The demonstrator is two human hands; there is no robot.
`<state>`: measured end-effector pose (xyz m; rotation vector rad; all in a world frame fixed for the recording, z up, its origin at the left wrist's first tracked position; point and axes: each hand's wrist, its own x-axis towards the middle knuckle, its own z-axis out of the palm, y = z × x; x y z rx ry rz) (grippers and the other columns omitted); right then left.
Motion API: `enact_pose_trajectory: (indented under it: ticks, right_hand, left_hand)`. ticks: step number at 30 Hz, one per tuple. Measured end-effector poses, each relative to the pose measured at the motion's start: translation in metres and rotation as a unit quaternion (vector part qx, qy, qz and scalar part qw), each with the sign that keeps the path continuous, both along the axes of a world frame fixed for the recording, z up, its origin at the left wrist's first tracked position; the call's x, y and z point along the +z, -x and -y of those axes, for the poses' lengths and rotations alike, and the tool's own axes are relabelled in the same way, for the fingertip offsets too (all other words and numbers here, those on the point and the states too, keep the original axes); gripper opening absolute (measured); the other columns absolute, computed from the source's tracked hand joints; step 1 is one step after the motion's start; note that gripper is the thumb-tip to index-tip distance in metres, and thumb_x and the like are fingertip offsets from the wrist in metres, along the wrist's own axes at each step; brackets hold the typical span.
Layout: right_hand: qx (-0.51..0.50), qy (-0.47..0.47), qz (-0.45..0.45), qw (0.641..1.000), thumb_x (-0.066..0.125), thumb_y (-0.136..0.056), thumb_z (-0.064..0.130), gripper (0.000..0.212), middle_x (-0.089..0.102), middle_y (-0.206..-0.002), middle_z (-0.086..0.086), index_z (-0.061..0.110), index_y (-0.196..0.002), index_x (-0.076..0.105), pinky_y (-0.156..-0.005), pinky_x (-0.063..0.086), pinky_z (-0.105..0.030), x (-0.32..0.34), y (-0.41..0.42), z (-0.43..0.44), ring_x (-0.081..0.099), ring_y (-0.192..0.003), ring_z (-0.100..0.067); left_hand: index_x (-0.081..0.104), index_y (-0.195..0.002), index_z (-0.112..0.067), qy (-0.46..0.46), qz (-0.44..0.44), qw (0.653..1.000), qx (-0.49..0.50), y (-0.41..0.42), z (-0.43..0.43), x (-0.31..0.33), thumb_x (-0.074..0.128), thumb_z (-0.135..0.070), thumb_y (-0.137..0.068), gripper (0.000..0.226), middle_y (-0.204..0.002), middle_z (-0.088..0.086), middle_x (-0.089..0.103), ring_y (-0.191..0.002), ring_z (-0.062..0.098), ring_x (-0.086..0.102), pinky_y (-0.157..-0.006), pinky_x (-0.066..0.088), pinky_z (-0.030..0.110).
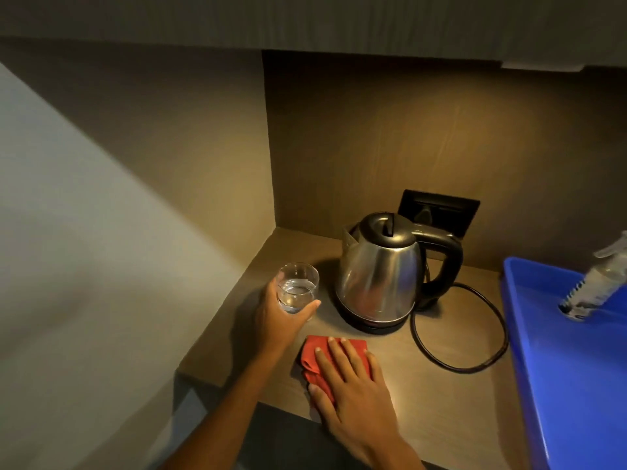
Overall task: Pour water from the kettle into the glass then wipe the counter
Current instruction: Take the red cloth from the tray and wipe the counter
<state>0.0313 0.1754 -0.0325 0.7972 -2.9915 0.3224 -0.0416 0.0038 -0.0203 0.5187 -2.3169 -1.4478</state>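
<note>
A steel kettle with a black lid and handle stands upright on its base at the back of the wooden counter. To its left, my left hand is wrapped around a clear glass that holds some water. In front of the kettle lies a red cloth. My right hand presses flat on the cloth, fingers spread, near the counter's front edge.
The kettle's black cord loops across the counter to a black wall socket. A blue plastic tray with a plastic bottle lying in it fills the right side. Walls close the left and back; a cabinet hangs overhead.
</note>
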Motion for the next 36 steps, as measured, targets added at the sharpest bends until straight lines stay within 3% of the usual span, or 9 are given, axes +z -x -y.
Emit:
enact_pose_trajectory:
  ticks: [5,9,14,18,22,25,28,32,36]
  right_hand:
    - [-0.019,0.019,-0.005,1.000,0.015,-0.100,0.057,0.064,0.031,-0.159,-0.004,0.024,-0.152,0.031,-0.117,0.008,-0.046,-0.006,0.036,0.050,0.022,-0.147,-0.025]
    - [-0.056,0.025,0.016,0.998,0.012,-0.101,0.055,0.065,0.015,-0.164,-0.007,0.022,-0.156,0.013,-0.119,0.002,-0.047,-0.010,0.072,0.081,0.008,-0.150,-0.025]
    - [-0.080,0.016,0.041,0.996,0.012,-0.101,0.055,0.065,0.013,-0.164,-0.007,0.021,-0.156,0.009,-0.118,0.000,-0.051,-0.003,0.114,0.115,0.004,-0.150,-0.026]
    - [0.019,-0.010,0.041,0.999,0.014,-0.100,0.057,0.063,0.012,-0.165,-0.004,0.027,-0.156,0.011,-0.118,-0.001,-0.051,0.004,0.124,0.124,0.003,-0.150,-0.024]
    - [0.141,-0.001,0.013,0.990,0.013,-0.098,0.063,0.061,0.017,-0.164,0.002,0.038,-0.153,0.017,-0.117,-0.003,-0.048,-0.003,0.091,0.106,0.005,-0.149,-0.019]
    - [0.165,0.002,0.009,0.986,0.012,-0.099,0.064,0.059,0.018,-0.163,0.004,0.041,-0.153,0.015,-0.116,-0.008,-0.043,-0.009,0.063,0.078,0.005,-0.150,-0.018]
    - [0.119,-0.008,0.003,0.993,0.008,-0.098,0.065,0.061,0.014,-0.164,0.005,0.041,-0.153,0.013,-0.115,-0.010,-0.039,-0.011,0.045,0.039,0.000,-0.150,-0.015]
    - [-0.023,-0.046,-0.013,0.999,-0.006,-0.093,0.065,0.067,-0.002,-0.163,0.005,0.036,-0.153,-0.002,-0.116,-0.010,-0.037,-0.010,0.023,-0.018,-0.010,-0.148,-0.013]
    - [-0.101,-0.044,0.056,0.992,-0.016,-0.080,0.077,0.082,-0.015,-0.160,0.007,0.033,-0.150,-0.015,-0.115,-0.015,-0.040,-0.005,0.000,-0.055,-0.020,-0.145,-0.013]
  left_hand:
    - [0.046,-0.141,-0.017,-0.024,-0.038,0.998,0.038,0.000,0.020,0.002,0.092,-0.037,-0.060,0.095,-0.138,0.010,0.058,-0.125,0.029,0.056,-0.101,0.052,0.047]
    - [0.051,-0.138,-0.011,0.023,-0.090,0.993,0.080,-0.012,0.048,0.021,0.093,-0.033,-0.060,0.092,-0.134,0.011,0.062,-0.121,0.025,0.059,-0.093,0.050,0.030]
    - [0.052,-0.137,-0.009,0.079,-0.107,0.987,0.084,-0.037,0.067,0.044,0.094,-0.036,-0.057,0.094,-0.129,0.012,0.066,-0.115,0.026,0.063,-0.090,0.057,0.035]
    - [0.052,-0.135,-0.006,0.125,-0.105,0.984,0.073,-0.055,0.070,0.052,0.092,-0.040,-0.059,0.093,-0.128,0.013,0.066,-0.113,0.027,0.064,-0.088,0.058,0.033]
    - [0.050,-0.137,-0.006,0.110,-0.106,0.987,0.056,-0.061,0.066,0.059,0.091,-0.029,-0.065,0.086,-0.132,0.014,0.063,-0.119,0.029,0.061,-0.092,0.051,0.030]
    - [0.049,-0.139,-0.011,0.106,-0.102,0.988,0.040,-0.058,0.056,0.061,0.090,-0.035,-0.064,0.089,-0.134,0.011,0.062,-0.118,0.024,0.060,-0.089,0.049,0.025]
    - [0.047,-0.140,-0.014,0.069,-0.096,0.993,0.023,-0.052,0.042,0.055,0.091,-0.035,-0.062,0.091,-0.136,0.007,0.061,-0.117,0.016,0.057,-0.087,0.047,0.016]
    - [0.046,-0.140,-0.015,0.038,-0.061,0.997,0.011,-0.042,0.027,0.032,0.091,-0.042,-0.059,0.097,-0.137,0.007,0.059,-0.122,0.022,0.058,-0.097,0.055,0.041]
    - [0.043,-0.141,-0.021,0.068,-0.014,0.998,-0.003,-0.038,0.017,0.011,0.087,-0.057,-0.057,0.101,-0.138,0.005,0.058,-0.123,0.024,0.057,-0.094,0.057,0.046]
